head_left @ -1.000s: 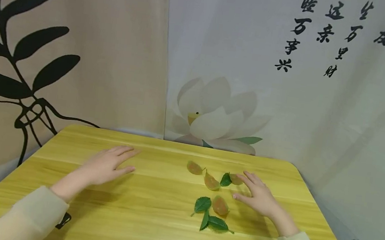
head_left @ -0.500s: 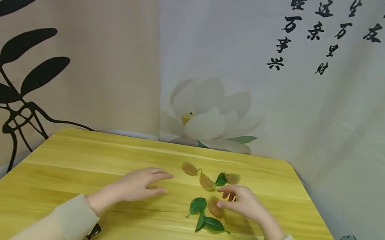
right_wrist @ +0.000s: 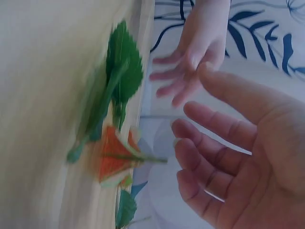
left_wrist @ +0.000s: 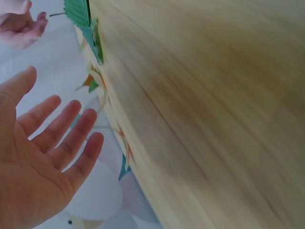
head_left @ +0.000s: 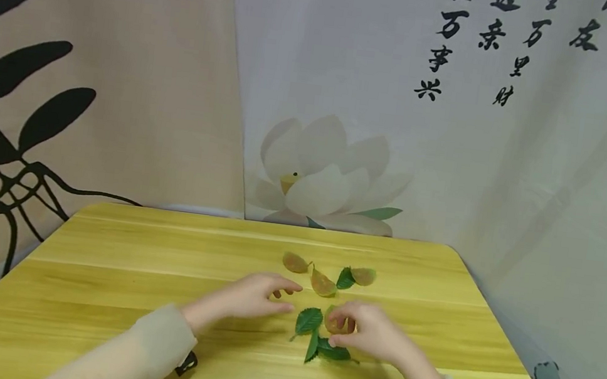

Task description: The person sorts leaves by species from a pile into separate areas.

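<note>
My left hand (head_left: pixel 253 296) hovers just left of a green serrated leaf (head_left: pixel 309 321), fingers extended and loosely bent, palm bare in the left wrist view. My right hand (head_left: pixel 373 334) hangs over an orange, green-edged leaf-like piece (head_left: pixel 330 323), partly covering it. Its fingers are loosely bent, and nothing lies in its palm (right_wrist: pixel 248 167). Two more green leaves, one narrow (head_left: pixel 312 346) and one broad (head_left: pixel 333 350), lie below that piece. In the right wrist view, an orange piece (right_wrist: pixel 112 160) with a stem stands beside a green leaf (right_wrist: pixel 126 59).
Farther back on the yellow wooden table (head_left: pixel 127 281) lie three more orange pieces, at left (head_left: pixel 295 262), middle (head_left: pixel 323 282) and right (head_left: pixel 363 276), with a small green leaf (head_left: pixel 346 278) between the latter two. A printed cloth (head_left: pixel 344 93) hangs behind the table's far edge.
My left hand has moved right across the table, close to the leaves. The right hand has come left and nearer, over the front orange piece, its fingers bending more. The leaves stay put.
</note>
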{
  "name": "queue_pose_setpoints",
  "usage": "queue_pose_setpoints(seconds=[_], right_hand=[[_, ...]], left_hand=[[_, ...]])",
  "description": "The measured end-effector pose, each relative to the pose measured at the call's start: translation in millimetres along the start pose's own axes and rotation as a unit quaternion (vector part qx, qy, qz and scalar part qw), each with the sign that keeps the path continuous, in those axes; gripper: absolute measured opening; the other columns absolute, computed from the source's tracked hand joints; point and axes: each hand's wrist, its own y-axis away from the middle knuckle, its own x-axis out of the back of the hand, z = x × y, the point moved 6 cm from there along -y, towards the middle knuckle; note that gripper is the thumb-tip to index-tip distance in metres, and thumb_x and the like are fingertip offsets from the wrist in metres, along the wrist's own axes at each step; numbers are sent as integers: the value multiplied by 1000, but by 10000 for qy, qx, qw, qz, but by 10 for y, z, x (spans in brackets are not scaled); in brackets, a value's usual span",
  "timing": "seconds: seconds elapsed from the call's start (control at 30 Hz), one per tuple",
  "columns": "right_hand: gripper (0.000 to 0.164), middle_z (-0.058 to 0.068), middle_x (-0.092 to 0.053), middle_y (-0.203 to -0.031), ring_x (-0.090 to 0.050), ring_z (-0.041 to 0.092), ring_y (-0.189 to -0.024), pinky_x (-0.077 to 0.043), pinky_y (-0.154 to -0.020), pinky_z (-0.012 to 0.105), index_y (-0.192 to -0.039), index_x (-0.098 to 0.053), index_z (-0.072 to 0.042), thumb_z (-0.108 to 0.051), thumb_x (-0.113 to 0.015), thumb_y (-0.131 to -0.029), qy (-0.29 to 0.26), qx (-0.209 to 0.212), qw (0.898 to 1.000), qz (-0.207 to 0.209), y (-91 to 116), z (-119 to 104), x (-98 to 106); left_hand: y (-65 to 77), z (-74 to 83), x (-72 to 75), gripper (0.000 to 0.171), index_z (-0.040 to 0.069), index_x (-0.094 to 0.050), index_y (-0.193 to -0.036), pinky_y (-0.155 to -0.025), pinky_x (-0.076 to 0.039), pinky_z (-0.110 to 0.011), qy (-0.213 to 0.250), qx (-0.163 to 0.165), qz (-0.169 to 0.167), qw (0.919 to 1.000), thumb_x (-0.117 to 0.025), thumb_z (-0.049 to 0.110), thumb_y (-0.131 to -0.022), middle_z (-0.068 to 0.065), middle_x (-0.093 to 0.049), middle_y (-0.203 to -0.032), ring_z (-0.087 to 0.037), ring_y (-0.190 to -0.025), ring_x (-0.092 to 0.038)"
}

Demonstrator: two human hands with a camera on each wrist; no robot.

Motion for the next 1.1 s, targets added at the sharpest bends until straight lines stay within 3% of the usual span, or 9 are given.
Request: queue_pose_setpoints(seconds=[0.17, 0.37, 0.47, 0.67, 0.8, 1.1], right_hand=[[20, -12, -61, -83, -54, 2, -69, -49, -61, 22, -103, -71, -8, -13, -76, -85, -71, 84, 9997, -228, 45, -67, -76], [21, -12, -61, -79, -55, 4, -68, -48, -61, 25, -100, -72, -5, -13, -78, -82, -113, -699, 9975, -51, 78, 69, -92], [25, -11, -60, -75, -54, 5, -65, -48, -60, 25, -98, -72, -4, -14, -81, -78, -48, -833, 9965, -9, 90, 116, -100], [25, -10, -56, -70, -49, 5, -60, -45, -58, 25, -96, -71, -6, -14, -82, -76, 16, -873, 9961, -157, 74, 158, -165], [26, -9, -53, -68, -47, 5, -60, -44, -57, 25, -94, -70, -7, -15, -84, -73, 201, -929, 9953, -208, 66, 164, -203], [31, -11, -48, -64, -42, 3, -57, -42, -57, 23, -94, -68, -12, -16, -86, -70, 600, -781, 9948, -255, 29, 171, -269]], left_hand=[[-188, 65, -100, 46, 9, -60, -132, -79, -52, -33, -26, 76, -103, 9999, -63, 35, -95, -7, -67, -115, -18, -94, -65], [-349, 112, -200, 49, 10, -61, -130, -70, -51, -28, 10, 379, -211, 9991, -69, 36, -90, -3, -69, -101, -6, -77, -63], [-405, 128, -245, 51, 10, -62, -128, -66, -49, -27, -157, 467, -239, 9985, -74, 36, -86, 3, -68, -89, -5, -71, -59], [-452, 94, -326, 54, 10, -63, -123, -56, -44, -25, -530, 737, -333, 9953, -79, 39, -81, 11, -54, -68, -6, -59, -50], [-462, 63, -392, 58, 12, -61, -125, -55, -42, -25, -517, 849, -404, 9942, -80, 41, -79, 10, -52, -67, -6, -58, -47], [-501, 89, -456, 60, 12, -61, -125, -57, -40, -25, -491, 738, -464, 9950, -84, 36, -75, 8, -51, -67, -6, -58, -44]])
